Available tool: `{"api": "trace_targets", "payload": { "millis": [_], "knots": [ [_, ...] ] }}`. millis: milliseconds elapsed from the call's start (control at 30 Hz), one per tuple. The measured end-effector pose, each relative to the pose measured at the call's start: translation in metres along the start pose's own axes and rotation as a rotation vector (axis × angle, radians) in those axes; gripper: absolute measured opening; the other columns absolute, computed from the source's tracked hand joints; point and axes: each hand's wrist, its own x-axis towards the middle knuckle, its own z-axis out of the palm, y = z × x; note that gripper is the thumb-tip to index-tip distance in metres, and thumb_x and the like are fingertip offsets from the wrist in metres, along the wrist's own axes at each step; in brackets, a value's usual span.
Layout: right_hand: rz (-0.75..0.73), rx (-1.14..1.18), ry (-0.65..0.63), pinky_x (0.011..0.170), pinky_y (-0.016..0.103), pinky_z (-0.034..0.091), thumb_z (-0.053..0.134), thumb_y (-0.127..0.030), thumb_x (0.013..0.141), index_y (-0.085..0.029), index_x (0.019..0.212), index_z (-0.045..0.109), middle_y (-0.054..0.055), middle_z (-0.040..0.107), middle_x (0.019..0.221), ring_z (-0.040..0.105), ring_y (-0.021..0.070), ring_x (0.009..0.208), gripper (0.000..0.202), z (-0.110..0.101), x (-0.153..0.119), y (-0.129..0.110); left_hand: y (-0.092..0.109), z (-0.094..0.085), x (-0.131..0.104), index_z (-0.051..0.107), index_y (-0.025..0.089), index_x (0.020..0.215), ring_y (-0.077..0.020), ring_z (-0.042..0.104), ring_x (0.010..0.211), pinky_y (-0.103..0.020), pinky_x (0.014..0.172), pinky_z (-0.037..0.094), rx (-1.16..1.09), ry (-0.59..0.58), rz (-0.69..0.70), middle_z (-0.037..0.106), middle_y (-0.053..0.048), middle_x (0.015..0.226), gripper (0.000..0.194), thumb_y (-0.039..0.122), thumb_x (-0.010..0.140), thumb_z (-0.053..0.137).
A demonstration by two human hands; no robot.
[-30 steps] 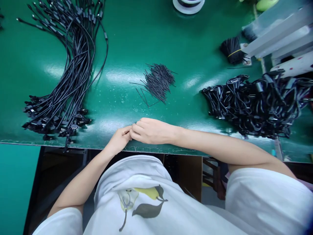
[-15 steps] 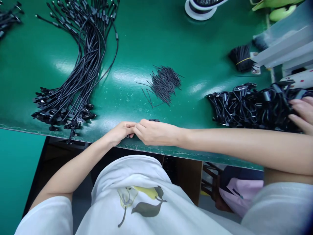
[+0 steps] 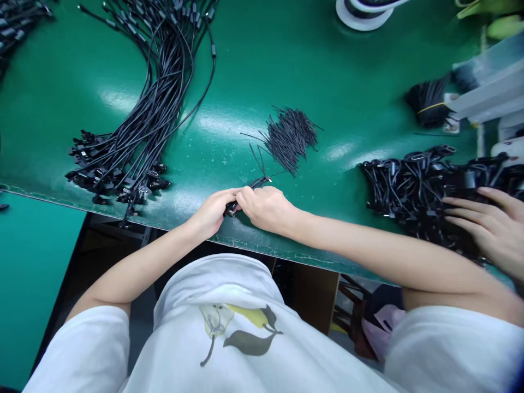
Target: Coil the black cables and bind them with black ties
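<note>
Left hand (image 3: 214,212) and right hand (image 3: 265,207) both pinched the bunched black cable (image 3: 231,208) near the front edge of the desk (image 3: 245,71), which might have sprung loose if either grip slackened.

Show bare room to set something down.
Green tabletop is bare between the long cables and short black strands, and between those strands and the bundled cables. Crowded: right, by a co-worker's hand; front, where the left hand grips black cable.

On the table (image 3: 262,65) before that person (image 3: 180,327), a cable bundle (image 3: 168,90) lies at eleven o'clock, coiled cables (image 3: 409,185) at two, piled ties (image 3: 291,139) towards one, a spool (image 3: 364,21) beyond.
</note>
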Motion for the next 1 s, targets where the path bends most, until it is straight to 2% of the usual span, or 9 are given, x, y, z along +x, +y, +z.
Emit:
{"api": "trace_targets", "payload": {
  "millis": [133, 233, 367, 533, 633, 767, 867, 933, 1000],
  "knots": [
    [0.324, 0.33, 0.159, 0.057, 0.029, 0.026, 0.039, -0.018, 0.093, -0.015, 0.085, 0.06, 0.007, 0.064, 0.081, 0.052, 0.0152, 0.064, 0.023, 0.007, 0.0, -0.003, -0.003, 0.006, 0.004, 0.074, 0.014, 0.081, -0.0148, 0.06, 0.081, -0.027, 0.079, 0.044, -0.139, 0.09, 0.076, 0.072, -0.004, 0.083, 0.018, 0.021, 0.074, 0.059],
    [0.548, 0.771, 0.378, 0.066, 0.026, 0.036, 0.041, -0.028, 0.096, -0.018, 0.08, 0.058, 0.004, 0.064, 0.079, 0.056, 0.0149, 0.072, 0.025, 0.012, -0.003, -0.008, 0.0, 0.004, 0.004, 0.074, 0.016, 0.091, -0.0171, 0.062, 0.092, -0.03, 0.091, 0.044, -0.131, 0.032, 0.155, 0.072, -0.005, 0.092, 0.021, 0.019, 0.074, 0.064],
    [0.62, 1.215, 0.369, 0.064, 0.025, 0.037, 0.044, -0.035, 0.093, -0.019, 0.075, 0.055, -0.002, 0.054, 0.064, 0.051, 0.013, 0.064, 0.026, 0.02, -0.006, -0.011, 0.006, -0.002, -0.007, 0.074, 0.02, 0.081, -0.0196, 0.058, 0.1, -0.033, 0.093, 0.043, 0.205, -0.053, 0.359, 0.066, -0.004, 0.098, 0.017, 0.012, 0.073, 0.062],
    [0.601, 1.087, 0.396, 0.072, 0.026, 0.039, 0.044, -0.031, 0.092, -0.018, 0.074, 0.057, 0.001, 0.061, 0.076, 0.056, 0.014, 0.075, 0.025, 0.014, -0.01, 0.0, -0.004, -0.016, -0.027, 0.078, 0.026, 0.08, -0.0188, 0.051, 0.094, -0.036, 0.093, 0.04, 0.854, -0.104, 0.653, 0.06, -0.005, 0.093, 0.039, 0.006, 0.083, 0.045],
    [0.581, 1.045, 0.429, 0.073, 0.026, 0.041, 0.043, -0.031, 0.094, -0.018, 0.076, 0.057, 0.003, 0.062, 0.078, 0.057, 0.0149, 0.076, 0.026, 0.005, -0.014, -0.004, -0.013, -0.028, -0.026, 0.079, 0.025, 0.089, -0.0174, 0.052, 0.09, -0.034, 0.089, 0.043, 0.797, -0.14, 0.511, 0.057, -0.004, 0.092, 0.036, 0.009, 0.082, 0.047],
    [0.36, 1.048, 0.326, 0.071, 0.024, 0.04, 0.043, -0.03, 0.097, -0.018, 0.083, 0.061, 0.003, 0.063, 0.083, 0.057, 0.0134, 0.077, 0.026, 0.002, -0.017, -0.022, -0.005, -0.034, -0.019, 0.076, 0.019, 0.102, -0.0208, 0.057, 0.095, -0.034, 0.085, 0.047, 0.423, -0.126, 0.338, 0.061, -0.008, 0.104, 0.035, 0.03, 0.092, 0.044],
    [0.337, 1.051, 0.291, 0.07, 0.023, 0.037, 0.044, -0.025, 0.096, -0.018, 0.084, 0.061, 0.002, 0.063, 0.083, 0.055, 0.0125, 0.077, 0.022, 0.009, -0.015, -0.025, 0.009, -0.029, -0.028, 0.074, 0.02, 0.105, -0.0224, 0.056, 0.097, -0.035, 0.087, 0.047, 0.507, -0.178, 0.464, 0.062, -0.01, 0.107, 0.033, 0.038, 0.092, 0.051],
    [0.402, 1.085, 0.294, 0.069, 0.023, 0.037, 0.044, -0.026, 0.096, -0.018, 0.08, 0.059, 0.001, 0.062, 0.079, 0.055, 0.0124, 0.075, 0.024, 0.013, -0.014, -0.02, 0.011, -0.024, -0.04, 0.075, 0.024, 0.105, -0.0211, 0.054, 0.097, -0.035, 0.09, 0.045, 0.764, -0.232, 0.596, 0.061, -0.008, 0.104, 0.023, 0.028, 0.088, 0.059],
    [0.47, 1.077, 0.316, 0.069, 0.023, 0.037, 0.044, -0.028, 0.096, -0.018, 0.077, 0.057, 0.001, 0.06, 0.077, 0.054, 0.0124, 0.074, 0.025, 0.016, -0.014, -0.012, 0.005, -0.022, -0.052, 0.075, 0.027, 0.104, -0.019, 0.054, 0.094, -0.035, 0.088, 0.045, 0.911, -0.321, 0.642, 0.06, -0.007, 0.099, 0.027, 0.019, 0.089, 0.053]
  ]
}}
